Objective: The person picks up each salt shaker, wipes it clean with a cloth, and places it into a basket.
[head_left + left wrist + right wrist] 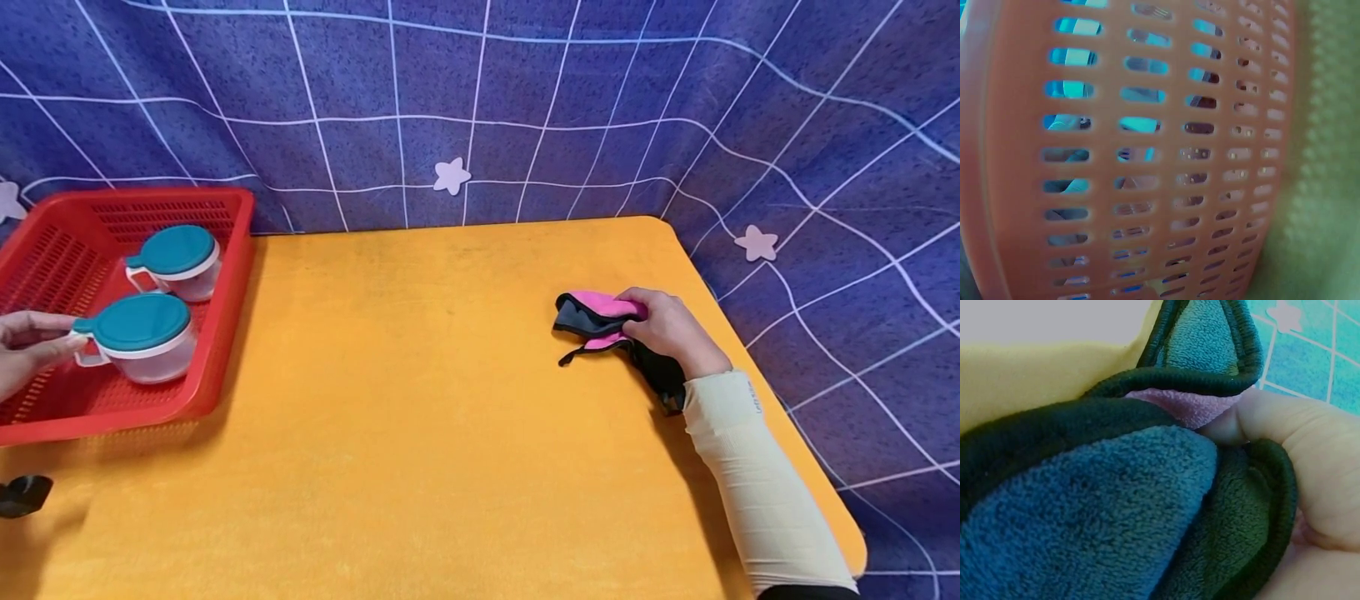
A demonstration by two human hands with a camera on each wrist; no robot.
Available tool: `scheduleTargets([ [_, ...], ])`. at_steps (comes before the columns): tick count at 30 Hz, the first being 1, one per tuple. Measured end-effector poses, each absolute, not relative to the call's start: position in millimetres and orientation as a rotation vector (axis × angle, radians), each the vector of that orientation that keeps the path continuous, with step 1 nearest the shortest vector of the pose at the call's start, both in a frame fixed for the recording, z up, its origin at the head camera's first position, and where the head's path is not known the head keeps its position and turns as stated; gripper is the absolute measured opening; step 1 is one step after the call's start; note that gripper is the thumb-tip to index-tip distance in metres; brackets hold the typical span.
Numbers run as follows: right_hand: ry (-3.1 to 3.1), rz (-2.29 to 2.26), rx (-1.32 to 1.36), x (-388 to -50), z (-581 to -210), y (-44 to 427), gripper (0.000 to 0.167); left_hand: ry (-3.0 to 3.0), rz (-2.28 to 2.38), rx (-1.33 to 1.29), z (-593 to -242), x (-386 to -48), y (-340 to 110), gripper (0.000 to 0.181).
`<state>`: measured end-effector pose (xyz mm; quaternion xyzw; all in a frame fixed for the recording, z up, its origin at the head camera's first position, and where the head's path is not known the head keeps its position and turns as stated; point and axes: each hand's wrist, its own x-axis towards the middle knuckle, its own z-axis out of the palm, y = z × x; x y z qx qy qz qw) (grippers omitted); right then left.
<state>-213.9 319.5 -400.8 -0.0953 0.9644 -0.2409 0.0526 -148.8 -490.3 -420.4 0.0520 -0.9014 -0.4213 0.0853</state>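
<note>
At the left, my left hand [32, 348] pinches the handle of a clear cup with a teal lid [142, 323], which is inside the red basket [238, 292]. A second teal-lidded cup [178, 250] stands just behind it in the same basket. Over the right side of the table, my right hand [667, 327] grips a crumpled pink and dark grey cloth [581, 318] with black edging. The right wrist view shows the cloth's fuzzy folds [1097, 506] bunched against the fingers. In the left wrist view the slotted basket wall [1100, 140] hides the left hand.
The orange-yellow table [420, 400] carries the basket on its left side. A blue curtain [360, 150] with white grid lines and stars hangs behind and along the right edge. Some black object [24, 497] shows at the lower left.
</note>
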Motion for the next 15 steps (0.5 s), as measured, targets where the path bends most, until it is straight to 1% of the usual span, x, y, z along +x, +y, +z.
scheduleTargets([
  [2,2.928,-0.733,-0.284,-214.4,-401.1,319.8,0.037,-2.679,-1.284,0.156,-421.1,-147.9,-491.2,0.051],
  [4,2.925,-0.732,-0.277,-214.8,-401.6,320.3,0.037,-2.690,-1.286,0.150,-424.6,-147.8,-495.9,0.049],
  [8,2.926,-0.725,-0.271,-215.1,-402.7,321.3,0.037,-2.795,-1.142,0.141,-435.4,-147.5,-513.0,0.030],
  [11,2.931,-0.727,-0.270,-215.4,-404.1,322.2,0.038,-2.865,-0.980,0.121,-444.8,-148.0,-526.4,0.023],
  [15,2.932,-0.738,-0.267,-215.4,-406.2,323.0,0.037,-2.906,-0.872,0.129,-451.1,-150.1,-533.3,0.029],
])
